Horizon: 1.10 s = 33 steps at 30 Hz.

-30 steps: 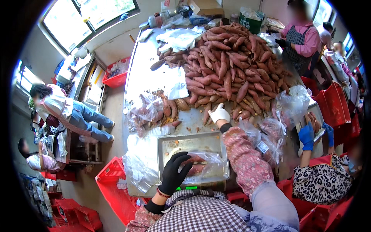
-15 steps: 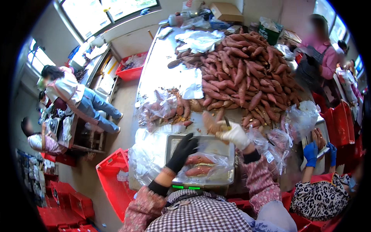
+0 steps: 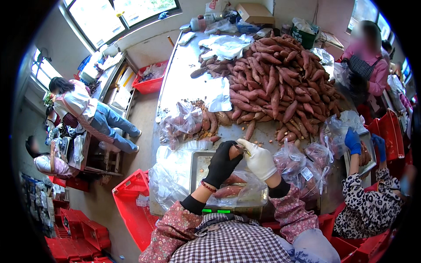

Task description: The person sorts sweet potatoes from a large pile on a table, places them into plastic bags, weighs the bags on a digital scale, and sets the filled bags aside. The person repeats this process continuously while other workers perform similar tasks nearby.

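My black-gloved left grip [image 3: 221, 161] is curled around a sweet potato [image 3: 235, 152]. My white-gloved right grip [image 3: 259, 162] is bent in close to the end of it, but I cannot tell what it pinches there. I think I am cleaning up or checking this one. The next move seems to call for holding it firm on the left and making small, careful moves on the right.

Under my grips, nearer to me, is a metal tray [image 3: 198, 170]. A clear bag [image 3: 253, 189] lies in it with more sweet potatoes [image 3: 229, 191]. The tray's rim stands up, so I should not bump it.

Past my grips is some bare desk [image 3: 234, 132], then the big pile [image 3: 280, 83]. Full bags [image 3: 289, 158] crowd in to the right of my right grip. Left of my left grip are loose plastic bags [image 3: 169, 177], then the desk's edge, with a red crate [image 3: 131, 215] beside it. Straight ahead looks like the freest way.
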Tool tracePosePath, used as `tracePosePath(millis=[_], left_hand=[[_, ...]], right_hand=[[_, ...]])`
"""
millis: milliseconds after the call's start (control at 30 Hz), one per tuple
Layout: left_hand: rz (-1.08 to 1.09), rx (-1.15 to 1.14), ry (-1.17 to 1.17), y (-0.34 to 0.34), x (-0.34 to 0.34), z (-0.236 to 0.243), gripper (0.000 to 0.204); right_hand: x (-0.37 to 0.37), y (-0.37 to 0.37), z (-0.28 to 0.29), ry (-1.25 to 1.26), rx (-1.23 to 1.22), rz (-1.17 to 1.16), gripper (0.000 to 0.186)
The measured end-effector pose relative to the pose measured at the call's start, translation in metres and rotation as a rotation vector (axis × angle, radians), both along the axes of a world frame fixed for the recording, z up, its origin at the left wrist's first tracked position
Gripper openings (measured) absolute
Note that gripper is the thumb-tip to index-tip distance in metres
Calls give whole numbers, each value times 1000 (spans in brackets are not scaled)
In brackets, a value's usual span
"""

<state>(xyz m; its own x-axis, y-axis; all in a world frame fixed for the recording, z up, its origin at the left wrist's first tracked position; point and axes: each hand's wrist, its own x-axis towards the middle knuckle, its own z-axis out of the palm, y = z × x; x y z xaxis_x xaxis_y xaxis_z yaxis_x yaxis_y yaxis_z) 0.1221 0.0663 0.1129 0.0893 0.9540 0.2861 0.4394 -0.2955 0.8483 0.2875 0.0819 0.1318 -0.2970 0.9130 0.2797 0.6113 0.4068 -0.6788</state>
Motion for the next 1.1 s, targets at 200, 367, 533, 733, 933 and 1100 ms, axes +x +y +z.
tracePosePath(millis=[200,367,533,733,933,1100], left_hand=[[57,-6,-101,1,-8,-1,38],[-61,-623,-1325,14,-54,-46,44],[-105,-613,-1556,17,-43,-48,54],[-106,-585,-1568,11,-36,-47,63],[-101,-581,-1663,-10,-48,-24,36],[-394,-237,83,-42,-32,7,41]], right_hand=[[29,56,-87,-380,-306,-164,38],[23,27,-72,81,-277,-189,33],[-12,1,-46,143,-44,-93,42],[-28,12,-46,227,-100,-179,35],[30,66,-135,-92,-295,-360,26],[29,105,-105,-202,-487,-233,27]])
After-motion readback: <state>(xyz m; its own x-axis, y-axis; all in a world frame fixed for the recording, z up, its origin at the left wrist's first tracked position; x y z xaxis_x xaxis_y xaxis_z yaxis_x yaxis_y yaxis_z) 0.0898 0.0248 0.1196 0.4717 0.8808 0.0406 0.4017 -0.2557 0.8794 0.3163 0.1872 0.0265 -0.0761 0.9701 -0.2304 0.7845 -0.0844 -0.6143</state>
